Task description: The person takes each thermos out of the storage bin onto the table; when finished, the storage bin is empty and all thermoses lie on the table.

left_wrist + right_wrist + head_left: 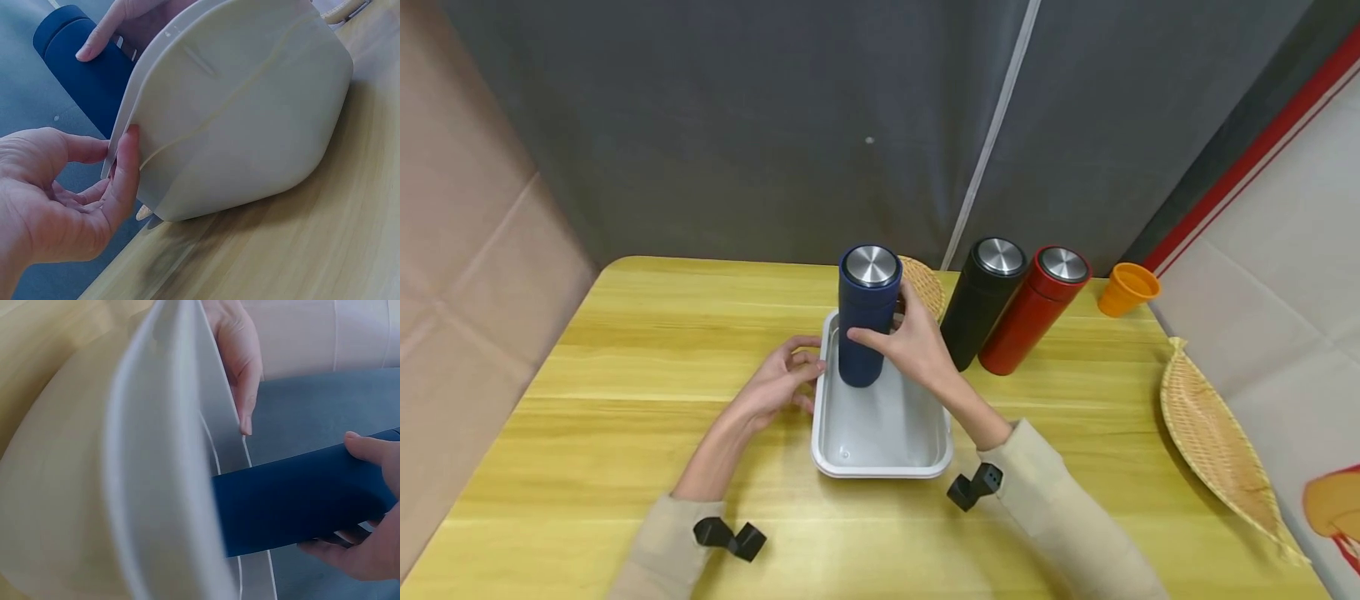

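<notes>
My right hand (pixel 917 337) grips a dark blue thermos bottle (pixel 867 321) with a silver-topped lid, thumb on one side and fingers on the other. The bottle stands upright, its lower end inside a white rectangular plastic basin (pixel 880 442), toward the far end. At the basin's left rim, my left hand (pixel 782 375) pinches the edge between thumb and fingers. From the left wrist view, the left hand (pixel 75 194) holds the rim of the basin (pixel 244 119), whose outer wall faces that camera. In the right wrist view the bottle (pixel 294 500) goes down behind the near wall.
Right of the basin stand a black thermos (pixel 981 304) and a red thermos (pixel 1033 312), side by side. A round woven piece (pixel 925 283) shows behind my right hand. An orange cup (pixel 1127 289) and a leaf-shaped wicker basket (pixel 1213 442) are along the wooden table's right edge.
</notes>
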`<state>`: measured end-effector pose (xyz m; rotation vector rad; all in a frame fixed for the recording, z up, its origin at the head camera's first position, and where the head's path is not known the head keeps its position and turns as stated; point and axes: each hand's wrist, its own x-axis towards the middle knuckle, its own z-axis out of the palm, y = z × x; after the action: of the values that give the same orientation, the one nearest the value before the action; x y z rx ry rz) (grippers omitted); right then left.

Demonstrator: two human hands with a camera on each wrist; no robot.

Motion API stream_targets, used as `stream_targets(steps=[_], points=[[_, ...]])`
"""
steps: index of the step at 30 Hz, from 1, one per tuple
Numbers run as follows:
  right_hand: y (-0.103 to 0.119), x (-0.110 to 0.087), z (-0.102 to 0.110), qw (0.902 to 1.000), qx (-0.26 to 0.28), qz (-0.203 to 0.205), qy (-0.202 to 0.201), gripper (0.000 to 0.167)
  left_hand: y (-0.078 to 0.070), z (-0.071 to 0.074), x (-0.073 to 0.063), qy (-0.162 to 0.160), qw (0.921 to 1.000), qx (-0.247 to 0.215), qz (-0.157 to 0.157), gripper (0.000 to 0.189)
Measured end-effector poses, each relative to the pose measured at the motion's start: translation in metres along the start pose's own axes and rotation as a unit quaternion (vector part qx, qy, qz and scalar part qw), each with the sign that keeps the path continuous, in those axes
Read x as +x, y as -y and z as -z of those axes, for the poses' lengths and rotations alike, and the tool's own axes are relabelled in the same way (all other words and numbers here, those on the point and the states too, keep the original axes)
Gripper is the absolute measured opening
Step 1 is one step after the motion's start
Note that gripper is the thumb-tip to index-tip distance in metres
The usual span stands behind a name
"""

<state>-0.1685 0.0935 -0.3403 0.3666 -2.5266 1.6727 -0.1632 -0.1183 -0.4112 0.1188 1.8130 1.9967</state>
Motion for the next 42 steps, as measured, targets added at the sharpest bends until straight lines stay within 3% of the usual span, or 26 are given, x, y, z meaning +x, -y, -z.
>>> stream_targets(steps=[22,30,42], points=[[0.026,-0.024,0.021,0.9986,0.003,0.047,-0.025,0.075,0.000,0.000,0.000,-0.005,0.9999,-0.008,-0.009,0.047],[0.036,-0.037,0.030,0.9984,0.023,0.035,-0.037,0.068,0.001,-0.001,-0.001,-0.007,1.0000,-0.004,-0.004,0.047],[0.041,-0.042,0.042,0.9972,0.035,0.055,-0.035,0.068,0.002,0.000,-0.001,-0.009,1.0000,-0.002,-0.003,0.047]])
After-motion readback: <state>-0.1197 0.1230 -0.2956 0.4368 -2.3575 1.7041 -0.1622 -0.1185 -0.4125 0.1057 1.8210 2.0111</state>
